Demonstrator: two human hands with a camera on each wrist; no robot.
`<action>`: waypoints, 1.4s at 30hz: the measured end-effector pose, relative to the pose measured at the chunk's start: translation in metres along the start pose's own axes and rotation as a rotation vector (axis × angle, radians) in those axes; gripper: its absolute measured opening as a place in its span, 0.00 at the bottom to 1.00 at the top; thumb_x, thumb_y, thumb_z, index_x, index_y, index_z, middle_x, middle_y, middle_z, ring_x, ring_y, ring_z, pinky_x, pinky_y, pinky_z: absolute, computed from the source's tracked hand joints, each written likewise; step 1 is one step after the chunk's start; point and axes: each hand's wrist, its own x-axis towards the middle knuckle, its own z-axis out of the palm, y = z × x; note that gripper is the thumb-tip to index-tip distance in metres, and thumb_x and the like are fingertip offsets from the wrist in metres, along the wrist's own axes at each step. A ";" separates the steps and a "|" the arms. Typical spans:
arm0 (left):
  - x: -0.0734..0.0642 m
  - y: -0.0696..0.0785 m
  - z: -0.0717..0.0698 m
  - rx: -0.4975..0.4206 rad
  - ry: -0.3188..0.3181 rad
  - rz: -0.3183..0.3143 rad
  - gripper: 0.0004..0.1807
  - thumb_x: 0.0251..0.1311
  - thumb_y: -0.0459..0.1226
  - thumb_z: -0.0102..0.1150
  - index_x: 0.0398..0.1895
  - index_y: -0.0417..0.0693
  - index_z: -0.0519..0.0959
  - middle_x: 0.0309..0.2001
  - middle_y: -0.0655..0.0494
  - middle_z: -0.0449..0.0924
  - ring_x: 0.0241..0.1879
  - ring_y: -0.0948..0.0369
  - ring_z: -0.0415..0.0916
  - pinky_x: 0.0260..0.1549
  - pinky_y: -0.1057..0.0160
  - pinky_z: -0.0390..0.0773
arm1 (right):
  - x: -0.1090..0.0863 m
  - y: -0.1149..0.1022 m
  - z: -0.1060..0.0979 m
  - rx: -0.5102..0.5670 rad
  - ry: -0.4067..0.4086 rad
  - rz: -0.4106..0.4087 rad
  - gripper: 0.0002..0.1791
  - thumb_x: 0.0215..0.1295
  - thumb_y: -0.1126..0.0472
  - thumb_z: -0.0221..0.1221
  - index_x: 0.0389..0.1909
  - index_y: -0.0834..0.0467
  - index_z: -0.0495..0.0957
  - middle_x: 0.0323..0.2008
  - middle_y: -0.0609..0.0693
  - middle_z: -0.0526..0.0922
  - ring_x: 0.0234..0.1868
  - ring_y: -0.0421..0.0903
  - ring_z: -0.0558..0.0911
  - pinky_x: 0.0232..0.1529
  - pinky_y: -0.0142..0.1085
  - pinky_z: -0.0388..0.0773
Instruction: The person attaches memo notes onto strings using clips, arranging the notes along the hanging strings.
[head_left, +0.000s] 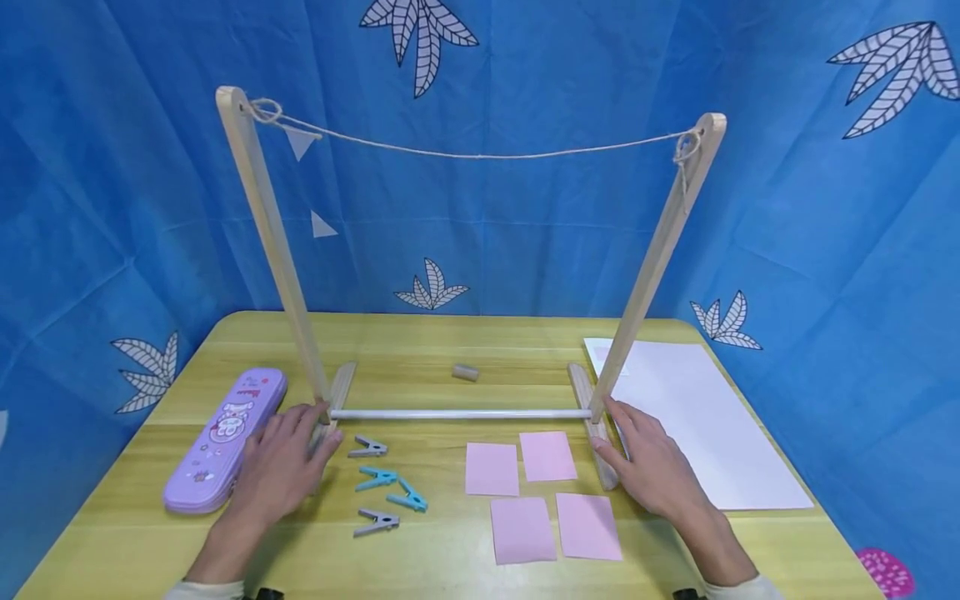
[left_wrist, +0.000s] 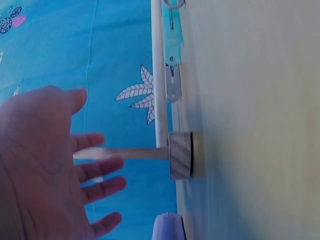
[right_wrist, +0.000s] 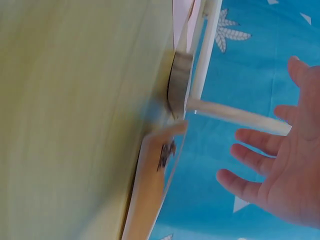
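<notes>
At the left of the yellow wood-grain table (head_left: 435,562) lies a purple oblong case with a printed front (head_left: 228,437); just right of it, the left hand (head_left: 276,467) reaches to the base of a pale flat wooden post (head_left: 272,229), fingers loosely extended and gripping nothing; whether they touch the wood I cannot tell. This post, the left side of an upright frame standing mid-table, looks stiff and fairly light. To its right, at the near side, lie two grey and two turquoise plastic clips (head_left: 377,477). The frame's thin white rod (head_left: 461,414) spans low between the posts, probably smooth and slippery; the beige string (head_left: 480,157) above sags, soft and a poor handhold. A small brown cylinder (head_left: 465,372) lies beyond the rod, four pink paper squares (head_left: 523,531) nearer. At the right post (head_left: 660,242), the right hand (head_left: 652,462) has its fingers spread beside the wooden foot (head_left: 602,467), holding nothing. Both posts low down seem the best hold. A white flat rectangle (head_left: 697,425) lies furthest right.
</notes>
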 end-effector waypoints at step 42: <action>0.017 0.019 0.023 0.117 -0.244 0.138 0.18 0.62 0.40 0.59 0.55 0.49 0.77 0.53 0.49 0.78 0.55 0.48 0.72 0.42 0.45 0.66 | 0.036 -0.079 0.049 -0.124 -0.291 -0.266 0.31 0.62 0.44 0.61 0.65 0.50 0.71 0.42 0.48 0.76 0.38 0.41 0.70 0.34 0.35 0.67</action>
